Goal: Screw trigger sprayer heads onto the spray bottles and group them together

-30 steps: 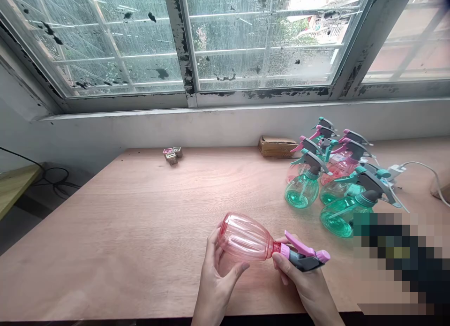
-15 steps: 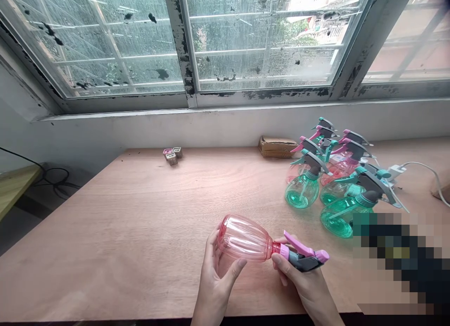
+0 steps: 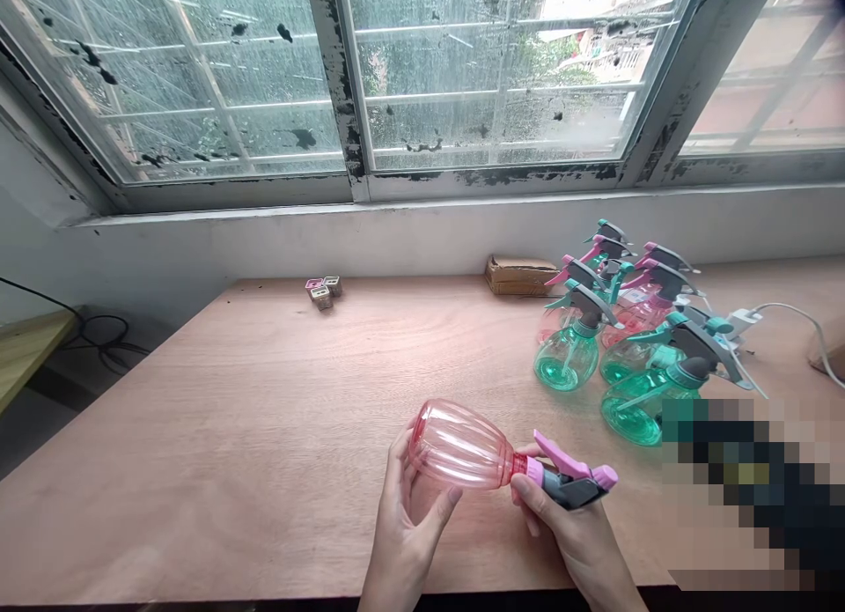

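A clear pink spray bottle (image 3: 459, 445) lies nearly level above the front of the table, its base to the left and its pink and grey trigger head (image 3: 574, 480) to the right. My left hand (image 3: 410, 515) cups the base end, the thumb below and the fingers partly hidden behind the bottle. Round the neck and collar, my right hand (image 3: 564, 524) closes with thumb in front and fingers behind. Several green spray bottles (image 3: 566, 361) and pink spray bottles (image 3: 643, 317) stand grouped to the right.
A brown cardboard box (image 3: 521, 277) sits against the wall beside the bottles. Three small blocks (image 3: 322, 292) lie at the back left of the wooden table (image 3: 264, 436). A white cable (image 3: 796, 314) runs at the right. A blurred dark patch (image 3: 759, 480) covers the front right.
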Motion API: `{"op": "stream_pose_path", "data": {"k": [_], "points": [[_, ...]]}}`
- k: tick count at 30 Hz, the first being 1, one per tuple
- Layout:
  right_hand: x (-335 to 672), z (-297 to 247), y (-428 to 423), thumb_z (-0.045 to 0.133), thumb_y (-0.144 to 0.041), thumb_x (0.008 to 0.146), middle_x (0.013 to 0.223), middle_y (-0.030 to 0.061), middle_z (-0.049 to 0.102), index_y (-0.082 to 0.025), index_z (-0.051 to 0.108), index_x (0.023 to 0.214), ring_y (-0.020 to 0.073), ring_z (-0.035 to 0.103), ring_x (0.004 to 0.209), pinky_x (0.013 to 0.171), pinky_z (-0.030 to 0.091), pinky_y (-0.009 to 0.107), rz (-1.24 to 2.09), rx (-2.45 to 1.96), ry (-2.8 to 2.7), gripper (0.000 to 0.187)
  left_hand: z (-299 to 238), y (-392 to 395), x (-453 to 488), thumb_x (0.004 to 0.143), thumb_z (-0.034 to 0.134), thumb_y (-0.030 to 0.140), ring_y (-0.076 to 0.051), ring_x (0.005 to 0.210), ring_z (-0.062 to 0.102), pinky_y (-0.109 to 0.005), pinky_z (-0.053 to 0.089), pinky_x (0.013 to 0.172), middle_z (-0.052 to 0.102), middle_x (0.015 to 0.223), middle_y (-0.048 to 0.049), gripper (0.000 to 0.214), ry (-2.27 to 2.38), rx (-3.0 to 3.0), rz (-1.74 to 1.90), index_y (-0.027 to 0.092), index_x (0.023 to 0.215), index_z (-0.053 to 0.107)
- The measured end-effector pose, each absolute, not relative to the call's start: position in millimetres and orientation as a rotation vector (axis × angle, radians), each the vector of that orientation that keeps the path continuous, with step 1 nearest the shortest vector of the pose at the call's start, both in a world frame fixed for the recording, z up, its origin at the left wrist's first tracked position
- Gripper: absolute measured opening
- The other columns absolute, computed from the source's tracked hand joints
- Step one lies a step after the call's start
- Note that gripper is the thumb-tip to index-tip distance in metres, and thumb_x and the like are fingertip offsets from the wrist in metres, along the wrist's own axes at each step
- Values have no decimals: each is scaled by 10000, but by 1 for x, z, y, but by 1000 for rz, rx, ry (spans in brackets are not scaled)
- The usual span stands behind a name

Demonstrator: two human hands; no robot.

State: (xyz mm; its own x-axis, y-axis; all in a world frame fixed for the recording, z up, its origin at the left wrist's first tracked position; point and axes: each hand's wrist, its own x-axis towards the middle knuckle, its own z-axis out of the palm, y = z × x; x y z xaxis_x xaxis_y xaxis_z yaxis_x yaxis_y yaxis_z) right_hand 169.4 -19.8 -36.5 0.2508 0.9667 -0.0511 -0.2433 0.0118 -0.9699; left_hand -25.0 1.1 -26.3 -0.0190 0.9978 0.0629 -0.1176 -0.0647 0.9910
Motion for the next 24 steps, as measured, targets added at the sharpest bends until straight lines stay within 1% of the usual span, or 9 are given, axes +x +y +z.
{"op": "stream_pose_path", "data": {"k": [4, 7, 11, 15, 18, 21, 24], "points": [[171, -33, -20, 913, -461, 812, 663, -49, 647, -241, 719, 1003, 106, 484, 514, 534, 373, 260, 1124, -1165, -904, 351, -15, -1, -21, 864, 841, 453, -374, 1501, 499, -542, 346, 1269, 613, 1562, -99, 737, 1094, 1118, 1289, 307, 1511, 518], [171, -31, -21, 905, -474, 817, 688, -40, 659, -241, 720, 998, 112, 492, 528, 538, 376, 264, 1142, -1165, -926, 349, -16, -1, -22, 887, 821, 449, -390, 1490, 508, -561, 354, 1256, 610, 1560, -111, 679, 1065, 1067, 1286, 288, 1484, 540], [170, -31, -20, 903, -486, 820, 644, -33, 673, -236, 717, 1009, 116, 494, 504, 524, 404, 263, 1152, -1171, -901, 364, -23, 0, -24, 896, 824, 426, -378, 1506, 487, -571, 314, 1276, 566, 1604, -95, 660, 1064, 1059, 1286, 307, 1480, 542], [170, -36, -19, 893, -497, 833, 666, -6, 729, -228, 701, 1094, 106, 498, 475, 501, 397, 247, 1148, -1159, -857, 420, -27, 3, -27, 887, 842, 387, -359, 1539, 446, -529, 315, 1286, 529, 1633, -70, 707, 1059, 1117, 1290, 350, 1514, 518], [169, -40, -19, 903, -483, 827, 645, -11, 729, -227, 671, 1144, 92, 492, 440, 478, 373, 230, 1141, -1144, -807, 469, -28, 4, -28, 903, 828, 371, -327, 1551, 436, -496, 318, 1290, 513, 1643, -52, 698, 1070, 1181, 1273, 381, 1521, 504], [169, -39, -20, 902, -487, 829, 647, -13, 717, -220, 676, 1128, 101, 504, 457, 484, 387, 236, 1152, -1143, -807, 460, -26, 2, -26, 869, 853, 392, -328, 1531, 466, -477, 319, 1292, 531, 1634, -48, 711, 1110, 1204, 1305, 372, 1502, 531], [170, -35, -20, 899, -493, 829, 654, -20, 695, -217, 704, 1050, 110, 496, 500, 515, 395, 250, 1172, -1151, -862, 404, -22, 0, -23, 829, 875, 430, -353, 1513, 488, -491, 332, 1285, 573, 1602, -66, 779, 1117, 1181, 1312, 343, 1519, 523]]}}
